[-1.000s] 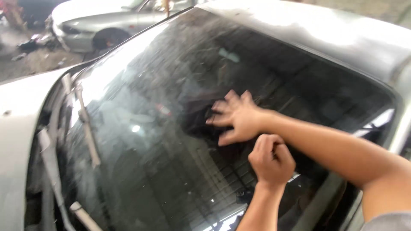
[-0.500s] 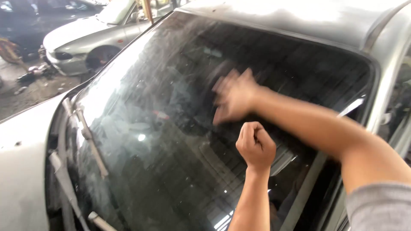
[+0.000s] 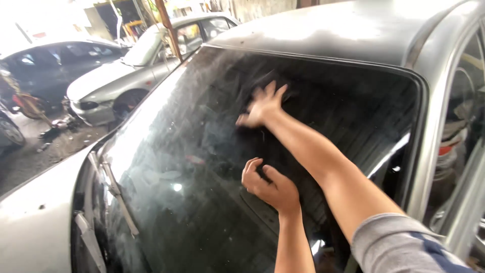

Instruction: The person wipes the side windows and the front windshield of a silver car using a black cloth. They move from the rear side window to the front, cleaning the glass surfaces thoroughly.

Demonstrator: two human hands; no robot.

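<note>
- Right hand [image 3: 262, 105] flat on the dark windscreen [image 3: 202, 167], fingers spread wide and blurred, nothing gripped, palm against the glass high up near the roof edge.
- Left hand [image 3: 270, 186] lower down, curled into a loose fist with the knuckles toward the glass; something dark just peeping between thumb and fingers, too small to make out.
- Both hands over the middle of the windscreen, right one above and a little to the left of the other, forearms crossing on the way up.
- Grey sleeve [image 3: 399, 247] showing at the bottom right, on the right arm.
- Windscreen dusty and streaked, tilted back on a silver-grey car; dull roof [image 3: 333, 30] running along the top.
- Wiper arm [image 3: 118, 194] lying along the lower left edge of the glass, well apart from both hands.
- Side window frame [image 3: 467, 151] open to the right.
- Beyond the bonnet, a silver car [image 3: 118, 86] parked near, a darker car [image 3: 48, 65] behind it, bits of scrap on the ground [image 3: 50, 134] beside them.
</note>
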